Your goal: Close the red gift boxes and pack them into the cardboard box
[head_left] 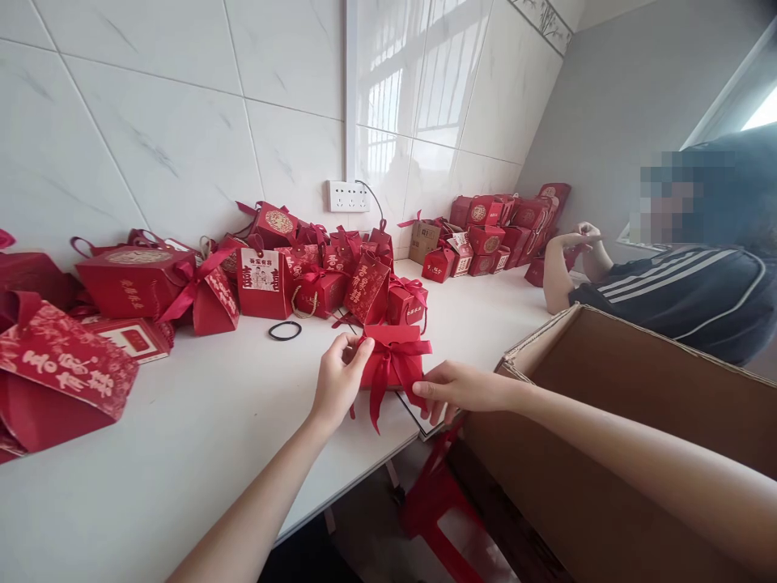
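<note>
A small red gift box [394,374] tied with a shiny red ribbon bow [388,354] is at the front edge of the table. My left hand [340,374] grips its left side, thumb on the front and fingers behind. On the other side, my right hand [452,390] is closed at the lower right corner, its thumb over red material by a ribbon tail. Whether those fingers pinch the ribbon alone or the box too is hard to tell. Close behind stands another ribboned red box [406,304], near a patterned red box [368,289].
A large open cardboard box [607,453] stands at the right, above a red plastic stool [437,510]. Red gift boxes [130,279] crowd the white table [200,437] along the wall. A black ring [285,330] lies there. Another person [673,283] sits at the far right.
</note>
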`<action>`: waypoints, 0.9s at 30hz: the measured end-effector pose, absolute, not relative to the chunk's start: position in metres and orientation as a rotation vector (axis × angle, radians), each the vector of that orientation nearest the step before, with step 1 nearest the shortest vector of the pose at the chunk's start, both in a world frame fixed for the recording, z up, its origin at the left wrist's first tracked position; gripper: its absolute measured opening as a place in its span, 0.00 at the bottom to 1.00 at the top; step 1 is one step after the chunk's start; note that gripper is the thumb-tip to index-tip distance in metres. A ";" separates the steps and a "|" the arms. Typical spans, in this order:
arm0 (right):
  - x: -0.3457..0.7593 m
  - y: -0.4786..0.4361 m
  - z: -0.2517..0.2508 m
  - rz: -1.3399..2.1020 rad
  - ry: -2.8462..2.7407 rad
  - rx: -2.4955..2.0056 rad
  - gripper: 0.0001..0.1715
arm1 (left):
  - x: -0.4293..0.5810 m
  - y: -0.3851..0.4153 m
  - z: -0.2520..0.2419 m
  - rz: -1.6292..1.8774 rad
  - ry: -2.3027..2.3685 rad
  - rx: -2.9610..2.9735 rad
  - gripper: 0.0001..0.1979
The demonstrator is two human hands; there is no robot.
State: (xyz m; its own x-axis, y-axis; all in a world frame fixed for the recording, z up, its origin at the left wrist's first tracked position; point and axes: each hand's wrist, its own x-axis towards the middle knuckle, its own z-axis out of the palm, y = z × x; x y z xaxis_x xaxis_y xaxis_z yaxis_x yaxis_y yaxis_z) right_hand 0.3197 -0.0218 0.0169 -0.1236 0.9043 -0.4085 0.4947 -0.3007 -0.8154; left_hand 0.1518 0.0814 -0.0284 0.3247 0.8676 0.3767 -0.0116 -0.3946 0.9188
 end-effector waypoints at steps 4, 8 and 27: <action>0.321 -0.017 0.016 1.307 -1.545 -1.593 0.29 | 0.151 0.085 -0.031 1.208 0.781 1.644 0.13; 0.326 -0.013 0.014 1.320 -1.426 -1.548 0.27 | 0.147 0.083 -0.039 1.357 0.744 1.972 0.14; 0.328 -0.007 0.020 1.270 -1.206 -1.439 0.13 | 0.122 0.093 -0.008 1.425 0.420 2.396 0.08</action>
State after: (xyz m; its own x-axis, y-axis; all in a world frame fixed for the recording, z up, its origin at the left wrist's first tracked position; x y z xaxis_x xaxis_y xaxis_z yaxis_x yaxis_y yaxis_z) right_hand 0.3278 -0.0070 0.0200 0.0207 0.9842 -0.1756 0.1243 -0.1768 -0.9764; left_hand 0.1218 0.0927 -0.0083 0.4591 0.4065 0.7899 0.0865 -0.9054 0.4157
